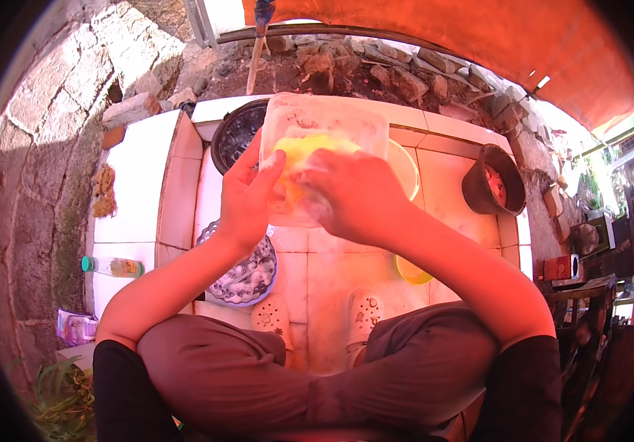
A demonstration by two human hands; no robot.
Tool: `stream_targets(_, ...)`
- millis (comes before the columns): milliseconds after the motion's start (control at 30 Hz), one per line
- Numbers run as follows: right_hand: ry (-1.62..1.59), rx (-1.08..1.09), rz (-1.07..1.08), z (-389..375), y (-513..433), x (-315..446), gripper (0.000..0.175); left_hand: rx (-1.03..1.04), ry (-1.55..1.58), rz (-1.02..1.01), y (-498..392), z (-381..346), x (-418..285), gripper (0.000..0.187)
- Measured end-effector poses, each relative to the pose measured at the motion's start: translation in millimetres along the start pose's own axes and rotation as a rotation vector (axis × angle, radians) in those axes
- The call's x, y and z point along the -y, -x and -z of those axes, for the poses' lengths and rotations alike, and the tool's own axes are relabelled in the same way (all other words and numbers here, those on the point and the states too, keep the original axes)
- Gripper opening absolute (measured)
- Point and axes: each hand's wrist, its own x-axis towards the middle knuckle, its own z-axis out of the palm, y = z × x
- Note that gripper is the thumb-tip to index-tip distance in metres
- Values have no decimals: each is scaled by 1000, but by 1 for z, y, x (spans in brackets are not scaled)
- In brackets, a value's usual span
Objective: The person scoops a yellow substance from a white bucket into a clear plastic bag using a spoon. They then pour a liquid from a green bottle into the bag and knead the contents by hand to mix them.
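My left hand (pixel 244 207) grips the left side of a translucent plastic container (pixel 344 113), which is tilted up in front of me. Against the container my right hand (pixel 358 193) presses a yellow sponge or cloth (pixel 303 146); its fingers are blurred and look wet with suds. Behind the container, a pale round tub (pixel 409 171) is partly hidden. Below my left wrist stands a bluish basket-like basin (pixel 245 282) with foam in it. A black basin (pixel 234 138) holding sudsy water shows beyond my left hand.
A dark handled dipper (pixel 477 188) sits at the right of the tiled floor (pixel 328 276). Under my right forearm is a yellow bowl (pixel 413 271). On the left tiled ledge (pixel 129 221) lie a plastic bottle (pixel 112 267) and a brown scrubbing pad (pixel 104 190). Low tiled walls edge the area.
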Motion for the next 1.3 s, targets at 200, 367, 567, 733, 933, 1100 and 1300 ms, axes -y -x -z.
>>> stream_targets(200,184,-188,-32,1,1,3,53,11,-65,-84,2,-9,4,58)
stream_targets(367,75,-106,-14,3,5,-6,50,-11,-49,-38,4,-2,0,62)
stream_targets(567,-122,-278,-73,-15,0,-17,44,108,-166,-68,4,-7,-3,63)
stream_targets(733,-138,-115,238,-26,5,-17,40,48,-99,31,3,-1,-5,63)
stream_targets(933,-83,-286,-75,-6,-3,-27,37,120,-230,-99,0,-6,-6,64)
stream_targets(1100,-125,-96,282,-13,-3,-12,30,75,-138,-145,-3,-4,0,68)
stream_targets(1300,-16,-123,13,2,3,-17,30,83,-216,-144,-5,-3,-16,70)
